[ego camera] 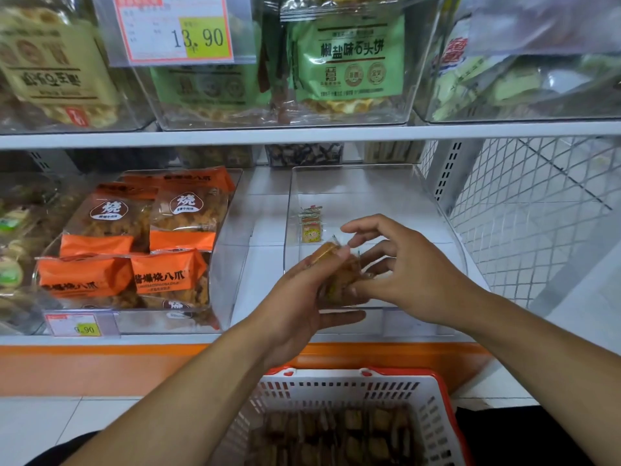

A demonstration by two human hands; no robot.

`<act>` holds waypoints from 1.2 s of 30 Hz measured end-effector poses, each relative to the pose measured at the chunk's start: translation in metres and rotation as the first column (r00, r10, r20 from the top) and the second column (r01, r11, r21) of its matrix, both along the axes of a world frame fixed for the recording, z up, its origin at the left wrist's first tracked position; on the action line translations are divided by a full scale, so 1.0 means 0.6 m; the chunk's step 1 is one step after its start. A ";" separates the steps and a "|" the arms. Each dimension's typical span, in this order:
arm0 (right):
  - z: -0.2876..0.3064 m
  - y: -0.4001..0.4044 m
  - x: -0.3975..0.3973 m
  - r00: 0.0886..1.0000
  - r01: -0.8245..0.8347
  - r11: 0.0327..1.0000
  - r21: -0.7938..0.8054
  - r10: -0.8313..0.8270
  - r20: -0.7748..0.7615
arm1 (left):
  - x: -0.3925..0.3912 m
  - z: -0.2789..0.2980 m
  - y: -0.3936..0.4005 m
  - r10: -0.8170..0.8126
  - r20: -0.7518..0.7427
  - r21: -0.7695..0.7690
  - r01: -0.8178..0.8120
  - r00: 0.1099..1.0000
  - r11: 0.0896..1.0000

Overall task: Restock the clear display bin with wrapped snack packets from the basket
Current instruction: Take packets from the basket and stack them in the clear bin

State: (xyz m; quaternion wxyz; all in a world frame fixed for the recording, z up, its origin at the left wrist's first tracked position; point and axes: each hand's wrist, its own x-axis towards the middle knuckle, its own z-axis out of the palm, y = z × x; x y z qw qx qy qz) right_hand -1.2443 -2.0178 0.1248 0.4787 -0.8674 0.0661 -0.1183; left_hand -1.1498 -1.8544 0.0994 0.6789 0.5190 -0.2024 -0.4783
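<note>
Two hands meet over the near edge of the clear display bin (pixel 369 183): the left hand (pixel 295 297) grasps a stack of wrapped snack packets (pixel 339 277), the right hand (pixel 403 270) pinches its right side. A few packets (pixel 311 223) lie far inside. The basket (pixel 433 418) sits near, below, holding more packets.

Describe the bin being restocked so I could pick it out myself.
On the lower shelf, look right of the bin of orange packets. The clear display bin beside the wire mesh side panel is nearly bare, holding only a few small packets at its back.
</note>
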 end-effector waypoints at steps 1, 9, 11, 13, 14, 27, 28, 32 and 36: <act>-0.001 0.001 0.000 1.000 -0.001 1.000 -0.003 0.001 0.009 | 0.001 0.000 -0.001 -0.003 -0.056 -0.017 0.002 0.998 1.000; -0.013 0.010 0.009 0.998 0.054 0.996 -0.069 -0.055 -0.009 | 0.004 0.003 -0.008 0.109 -0.358 -0.087 -0.149 0.927 0.985; -0.014 0.011 0.011 0.996 0.019 0.999 -0.051 -0.023 -0.090 | 0.005 0.005 -0.008 0.090 -0.400 -0.116 -0.148 0.912 0.982; -0.014 0.013 0.012 0.995 -0.022 0.999 0.031 0.025 -0.100 | 0.005 0.010 -0.007 0.055 -0.435 -0.143 -0.130 0.899 0.981; -0.013 0.014 0.012 0.996 -0.036 0.997 0.067 0.041 -0.081 | 0.006 0.012 -0.006 0.044 -0.433 -0.149 -0.119 0.900 0.982; -0.073 -0.054 0.143 0.923 0.171 0.937 -0.305 -0.260 -0.283 | -0.015 -0.032 -0.017 -0.420 0.826 0.544 -0.340 0.376 0.767; -0.084 -0.052 0.158 0.914 0.169 0.937 -0.305 -0.264 -0.307 | -0.015 -0.037 -0.019 -0.471 0.812 0.575 -0.337 0.345 0.746; -0.123 -0.042 0.218 0.906 0.189 0.941 -0.282 -0.278 -0.320 | -0.017 -0.043 -0.028 -0.642 0.734 0.677 -0.310 0.221 0.667; -0.149 -0.045 0.269 0.878 0.176 0.921 -0.348 -0.307 -0.368 | -0.016 -0.045 -0.028 -0.729 0.677 0.717 -0.317 0.102 0.621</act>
